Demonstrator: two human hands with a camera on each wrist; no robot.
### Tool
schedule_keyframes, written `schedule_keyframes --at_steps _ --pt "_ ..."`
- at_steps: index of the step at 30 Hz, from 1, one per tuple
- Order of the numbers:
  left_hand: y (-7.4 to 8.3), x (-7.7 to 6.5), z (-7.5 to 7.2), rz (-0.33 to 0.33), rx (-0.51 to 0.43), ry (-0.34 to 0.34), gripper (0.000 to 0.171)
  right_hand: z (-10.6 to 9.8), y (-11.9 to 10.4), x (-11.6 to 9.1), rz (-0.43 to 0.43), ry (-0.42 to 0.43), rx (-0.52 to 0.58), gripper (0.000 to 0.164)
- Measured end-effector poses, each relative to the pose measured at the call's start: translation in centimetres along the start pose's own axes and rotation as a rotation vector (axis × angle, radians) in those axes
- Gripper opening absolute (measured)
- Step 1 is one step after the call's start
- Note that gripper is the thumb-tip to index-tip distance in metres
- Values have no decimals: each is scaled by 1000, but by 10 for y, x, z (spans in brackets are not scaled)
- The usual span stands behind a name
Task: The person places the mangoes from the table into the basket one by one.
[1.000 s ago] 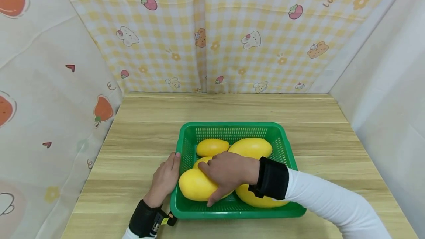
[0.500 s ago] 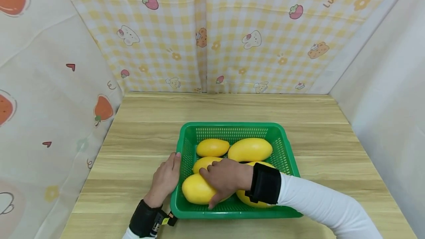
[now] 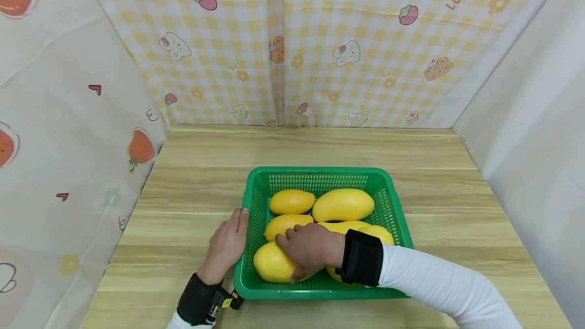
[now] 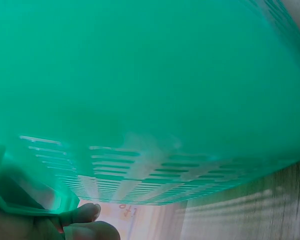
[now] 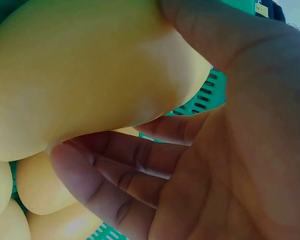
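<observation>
A green plastic basket (image 3: 315,294) holds several yellow mangoes. My right hand (image 3: 312,249) reaches into it from the right and grips the front-left mango (image 3: 270,263), with the thumb on the near side and the fingers over the far side. The right wrist view shows thumb and fingertips against this mango (image 5: 90,75). Just behind it lies another mango (image 3: 283,225), near the fingertips. My left hand (image 3: 228,240) rests along the basket's left rim, fingers fairly straight. The left wrist view is filled by the basket's outer wall (image 4: 150,90), with fingertips (image 4: 85,212) at its edge.
At the back of the basket lie a smaller mango (image 3: 292,202) and a larger one (image 3: 344,204). More mangoes (image 3: 379,232) sit at the right, partly hidden by my right wrist. Beneath is a wooden table (image 3: 192,166), with a checked cloth (image 3: 320,80) behind.
My right hand and the mango in it have shifted slightly right. Mangoes at the right have come into view from behind the wrist. My left hand has stayed on the rim.
</observation>
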State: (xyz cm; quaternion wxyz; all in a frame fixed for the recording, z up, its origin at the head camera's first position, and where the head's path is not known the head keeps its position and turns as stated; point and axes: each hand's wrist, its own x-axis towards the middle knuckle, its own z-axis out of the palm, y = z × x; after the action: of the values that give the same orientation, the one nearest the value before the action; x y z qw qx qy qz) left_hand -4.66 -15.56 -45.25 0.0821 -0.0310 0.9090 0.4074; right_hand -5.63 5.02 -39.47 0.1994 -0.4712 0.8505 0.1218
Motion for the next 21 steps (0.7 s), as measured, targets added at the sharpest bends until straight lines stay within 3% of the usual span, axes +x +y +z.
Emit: schedule_keyframes --at_steps 12,21 --pt "2 1 -1 -12 -14 -15 53 -1 -3 -3 27 -6 -59 80" --pt "-1 1 0 -20 -9 -10 51 -8 6 -6 8 15 -13 65"
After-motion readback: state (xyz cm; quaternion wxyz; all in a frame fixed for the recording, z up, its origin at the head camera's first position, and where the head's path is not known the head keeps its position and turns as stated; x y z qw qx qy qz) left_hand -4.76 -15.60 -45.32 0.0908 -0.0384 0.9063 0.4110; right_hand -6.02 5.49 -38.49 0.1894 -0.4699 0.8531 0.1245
